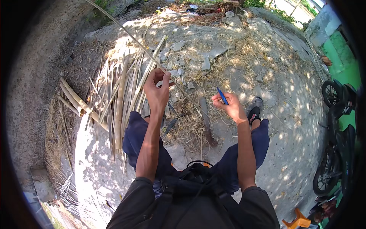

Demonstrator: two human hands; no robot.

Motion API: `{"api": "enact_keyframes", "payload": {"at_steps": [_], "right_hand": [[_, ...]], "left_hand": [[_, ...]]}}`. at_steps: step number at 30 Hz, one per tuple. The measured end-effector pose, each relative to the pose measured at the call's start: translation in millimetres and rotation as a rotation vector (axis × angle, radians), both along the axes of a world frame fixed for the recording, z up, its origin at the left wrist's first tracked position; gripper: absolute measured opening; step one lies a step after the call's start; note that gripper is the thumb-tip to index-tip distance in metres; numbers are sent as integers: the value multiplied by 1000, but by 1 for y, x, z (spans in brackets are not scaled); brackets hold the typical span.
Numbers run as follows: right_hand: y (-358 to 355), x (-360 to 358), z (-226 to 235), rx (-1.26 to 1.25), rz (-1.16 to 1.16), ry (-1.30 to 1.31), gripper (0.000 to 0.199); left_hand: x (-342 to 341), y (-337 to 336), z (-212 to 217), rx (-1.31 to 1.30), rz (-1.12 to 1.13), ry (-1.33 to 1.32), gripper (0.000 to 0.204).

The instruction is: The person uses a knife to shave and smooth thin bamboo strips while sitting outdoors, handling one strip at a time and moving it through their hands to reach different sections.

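Observation:
My left hand (157, 89) is closed, pinching a long thin bamboo strip (126, 29) between thumb and fingers. The strip runs from the far left edge down to this hand, and a thin length seems to carry on past it toward the lower right. Further right, my right hand (228, 104) grips a slim blue tool (222, 96) with a dark pointed tip; its exact kind is too small to tell. The two hands are apart. Between my feet lies a long blade with a dark handle (209, 138), among pale shavings (190, 133).
Split bamboo strips (121, 87) lie piled at the left, beside thicker bamboo poles (72, 95). Broken stones (206, 64) and dry shavings cover the ground ahead. Motorbikes (331, 152) stand along the right, near a green wall (339, 53). An orange plastic stool (298, 220) shows at lower right.

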State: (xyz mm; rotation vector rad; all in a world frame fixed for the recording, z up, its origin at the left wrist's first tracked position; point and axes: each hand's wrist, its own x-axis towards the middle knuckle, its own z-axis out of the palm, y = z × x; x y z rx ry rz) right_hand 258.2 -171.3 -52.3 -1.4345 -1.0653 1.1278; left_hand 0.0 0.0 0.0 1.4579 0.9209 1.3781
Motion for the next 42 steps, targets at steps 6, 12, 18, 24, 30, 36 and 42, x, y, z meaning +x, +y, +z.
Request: {"api": "enact_keyframes", "payload": {"at_steps": [6,12,18,24,30,36,42], "right_hand": [[-1,-3,4,58,-72,73,22],[0,3,-17,22,-349,-473,26],[7,-35,-6,-20,74,-96,35],[11,-52,-2,-65,150,-93,36],[13,-56,-14,-36,139,-143,30],[14,-65,0,-39,89,-151,25],[15,-58,-14,41,32,-68,24]], "left_hand": [[14,-16,6,139,20,286,12],[10,-12,6,-5,-34,87,16],[8,-12,8,-57,-84,60,18],[8,-12,11,-39,-92,45,18],[8,-14,15,-55,-89,24,19],[4,-10,15,-68,-86,-22,20],[5,-7,12,-85,-97,-66,21]]}}
